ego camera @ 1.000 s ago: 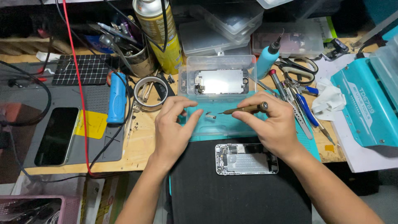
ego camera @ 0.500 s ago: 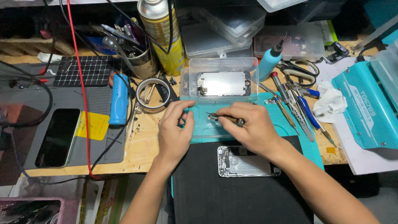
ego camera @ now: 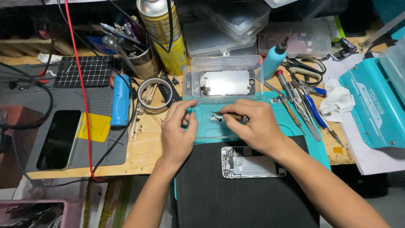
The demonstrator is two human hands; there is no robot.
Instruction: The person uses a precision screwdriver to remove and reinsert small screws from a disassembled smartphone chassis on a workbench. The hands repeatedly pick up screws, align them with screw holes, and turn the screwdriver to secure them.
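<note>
Pinched in right hand (ego camera: pixel 257 126): slim brown-handled metal tweezers (ego camera: pixel 230 115), tips down on tiny silver metal part (ego camera: pixel 217 119) lying on teal silicone work mat (ego camera: pixel 253 103). Left hand (ego camera: pixel 179 128) fingertips closed, touching mat just beside part; holding anything, cannot tell. Part judged light, small, easily flicked away; best taken by edges with tweezer tips. Versus half a second ago: hands lower on mat, otherwise same pose. Opened silver phone chassis (ego camera: pixel 253 162) on black mat (ego camera: pixel 236 198) below; clear plastic box (ego camera: pixel 225 78) above.
</note>
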